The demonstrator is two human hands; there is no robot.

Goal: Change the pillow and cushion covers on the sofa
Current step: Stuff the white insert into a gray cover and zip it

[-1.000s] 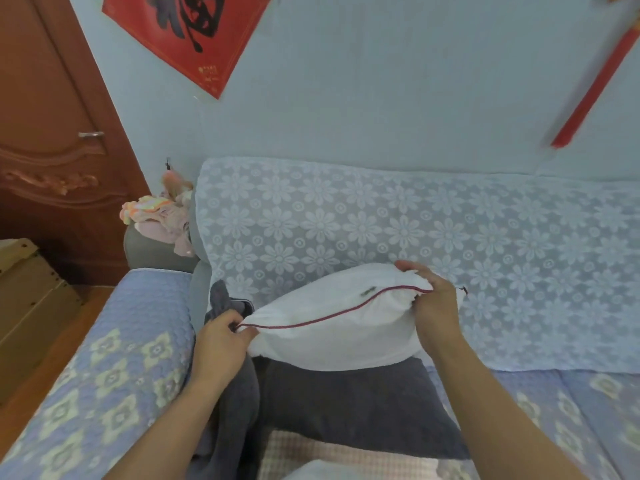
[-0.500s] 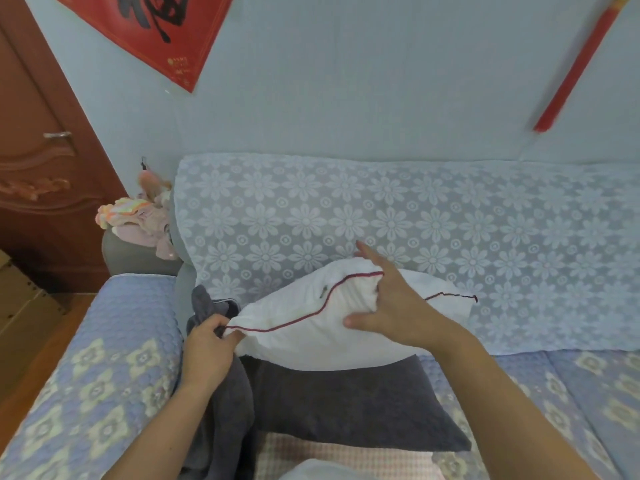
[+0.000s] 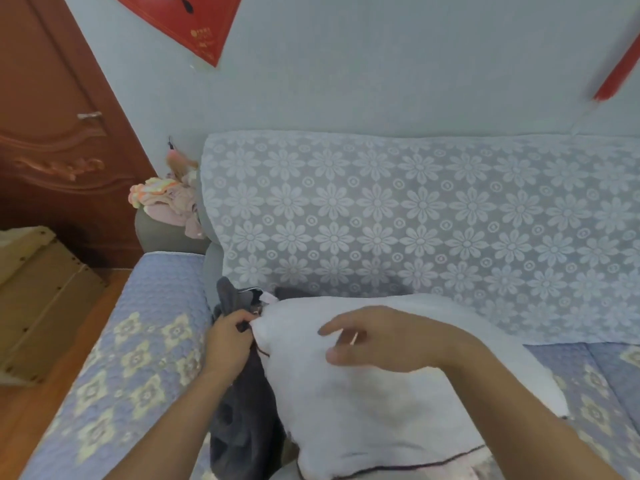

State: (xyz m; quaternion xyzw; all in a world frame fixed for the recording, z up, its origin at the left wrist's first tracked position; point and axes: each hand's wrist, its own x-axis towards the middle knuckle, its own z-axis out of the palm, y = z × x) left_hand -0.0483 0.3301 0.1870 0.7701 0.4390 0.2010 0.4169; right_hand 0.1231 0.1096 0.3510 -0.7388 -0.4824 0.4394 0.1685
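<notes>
Pinching soft white pillow [image 3: 381,393] corner: left hand [image 3: 228,341]; right hand [image 3: 377,337] loose, fingers spread above.

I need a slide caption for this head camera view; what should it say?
Left hand pinches the white pillow's corner while the open right hand hovers above it.

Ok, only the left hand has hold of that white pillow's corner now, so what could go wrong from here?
The left hand pinches just one corner of the white pillow while the right hand hovers open above it, so the pillow may sag or twist. The grey cover bunched beside that corner could get caught in the grip.
</notes>
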